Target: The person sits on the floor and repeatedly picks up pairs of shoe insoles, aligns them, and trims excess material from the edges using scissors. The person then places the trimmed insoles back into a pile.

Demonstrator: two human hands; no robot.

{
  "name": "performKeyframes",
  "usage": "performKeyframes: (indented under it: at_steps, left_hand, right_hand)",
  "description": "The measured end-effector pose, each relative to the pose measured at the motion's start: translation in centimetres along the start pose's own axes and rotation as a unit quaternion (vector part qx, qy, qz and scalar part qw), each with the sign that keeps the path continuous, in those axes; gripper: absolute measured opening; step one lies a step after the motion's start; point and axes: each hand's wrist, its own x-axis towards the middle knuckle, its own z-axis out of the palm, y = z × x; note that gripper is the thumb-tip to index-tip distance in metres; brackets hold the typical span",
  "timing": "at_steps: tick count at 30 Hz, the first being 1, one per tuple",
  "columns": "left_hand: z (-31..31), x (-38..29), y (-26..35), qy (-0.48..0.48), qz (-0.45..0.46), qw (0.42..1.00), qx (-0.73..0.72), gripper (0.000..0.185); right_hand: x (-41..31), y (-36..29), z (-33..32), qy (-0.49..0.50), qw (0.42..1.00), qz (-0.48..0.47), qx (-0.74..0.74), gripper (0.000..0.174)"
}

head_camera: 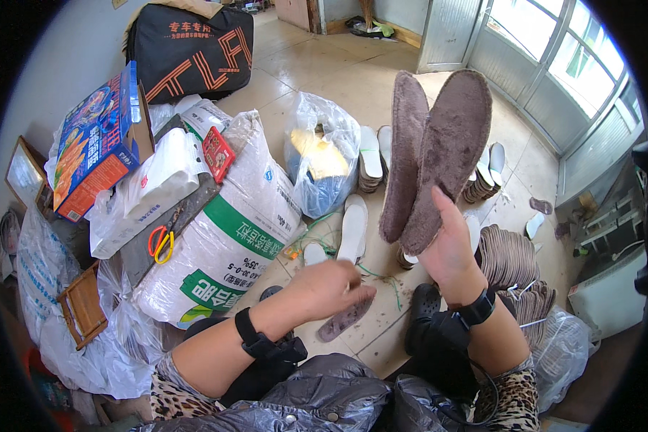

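My right hand (451, 251) is raised and grips a pair of brown fleece insoles by their lower ends. The front insole (456, 140) shows its fuzzy face, and the other insole (405, 156) fans out to its left. My left hand (324, 289) hovers lower down, apart from the pair, with its fingers curled and slightly blurred; whether it pinches anything cannot be made out. Beneath it, a brown insole (343, 324) lies on the tiled floor. Just beyond are white-faced insoles (353, 227), partly covered by my left hand.
Left stands a bulky fertilizer sack (243, 216) with scissors (162, 245) and a tissue pack (162, 173) on top. Behind the insoles sits a clear plastic bag (324, 162). Stacked insoles (505, 256) line the right side. Green strings (397, 291) trail over the floor between my shoes.
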Motion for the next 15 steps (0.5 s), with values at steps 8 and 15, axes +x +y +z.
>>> performKeyframes:
  at_steps: [8, 15]
  left_hand:
    - [-1.1, 0.6, 0.8, 0.25, 0.064, 0.955, -0.144, 0.039]
    - [-1.1, 0.7, 1.1, 0.237, 0.04, 0.969, -0.059, 0.034]
  right_hand:
    - [-1.0, 1.1, 1.1, -0.004, 0.999, 0.049, -0.003, 0.041]
    - [-1.8, 1.9, 1.2, -0.013, 0.998, 0.059, -0.03, 0.042]
